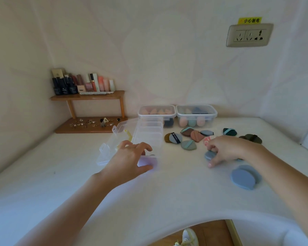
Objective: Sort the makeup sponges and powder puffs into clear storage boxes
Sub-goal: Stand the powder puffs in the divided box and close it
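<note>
Clear compartment box lay left of centre, lid open; left hand rested on its near end, fingers spread, gripping nothing. Right hand was nearer loose puffs, fingers pinched on small blue puff lying flat beneath fingertips. Big blue puff lay just right.

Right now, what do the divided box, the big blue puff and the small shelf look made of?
Divided box: clear hard plastic, glossy, since you see through its walls. Big blue puff: probably soft matte fabric or foam; no shine. Small shelf: looks like wood with a smooth brown finish.
</note>
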`<action>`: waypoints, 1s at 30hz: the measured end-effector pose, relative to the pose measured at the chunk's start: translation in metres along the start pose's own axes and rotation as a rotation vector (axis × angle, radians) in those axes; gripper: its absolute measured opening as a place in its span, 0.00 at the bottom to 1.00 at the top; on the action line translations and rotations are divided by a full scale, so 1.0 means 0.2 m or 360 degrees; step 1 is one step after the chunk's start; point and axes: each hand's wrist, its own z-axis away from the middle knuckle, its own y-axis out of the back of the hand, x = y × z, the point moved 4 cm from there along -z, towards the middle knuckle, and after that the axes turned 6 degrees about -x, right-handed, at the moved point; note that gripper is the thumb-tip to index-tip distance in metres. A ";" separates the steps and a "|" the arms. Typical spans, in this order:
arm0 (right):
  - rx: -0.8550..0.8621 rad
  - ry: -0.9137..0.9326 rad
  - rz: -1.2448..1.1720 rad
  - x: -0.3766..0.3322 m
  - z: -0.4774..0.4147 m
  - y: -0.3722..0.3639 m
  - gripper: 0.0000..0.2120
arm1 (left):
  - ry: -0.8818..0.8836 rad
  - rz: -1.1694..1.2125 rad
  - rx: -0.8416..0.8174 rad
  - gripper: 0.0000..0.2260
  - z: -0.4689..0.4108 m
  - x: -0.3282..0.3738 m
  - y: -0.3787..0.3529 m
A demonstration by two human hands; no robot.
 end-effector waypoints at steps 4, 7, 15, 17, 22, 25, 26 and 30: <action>0.0166 0.0066 -0.0153 0.01 0.00 -0.02 0.23 | -0.0074 -0.0164 0.0014 0.16 -0.01 0.02 0.00; 0.0235 0.0085 -0.0066 -0.01 -0.01 -0.01 0.11 | -0.0045 -0.0204 0.0076 0.15 0.00 0.03 -0.01; 0.0717 0.0294 -0.0334 -0.14 0.08 0.14 0.14 | 0.0055 -0.0243 -0.0093 0.20 -0.02 0.07 -0.01; 0.0738 0.0486 -0.0556 -0.25 0.12 0.18 0.11 | 0.0085 -0.0291 -0.0115 0.23 -0.03 0.07 -0.01; 0.0772 0.0799 -0.0767 -0.52 0.15 0.21 0.08 | 0.0055 -0.0377 -0.0082 0.23 -0.02 0.05 -0.02; 0.0668 0.0875 -0.0803 -0.63 0.12 0.19 0.07 | 0.0048 -0.0121 -0.0019 0.20 -0.01 0.05 0.00; 0.0659 0.0896 -0.0784 -0.66 0.11 0.19 0.06 | 0.0055 0.0027 0.0011 0.18 0.00 0.05 0.02; 0.0662 0.0914 -0.0697 -0.71 0.09 0.19 0.06 | 0.0015 0.0355 0.0087 0.11 0.02 -0.02 0.04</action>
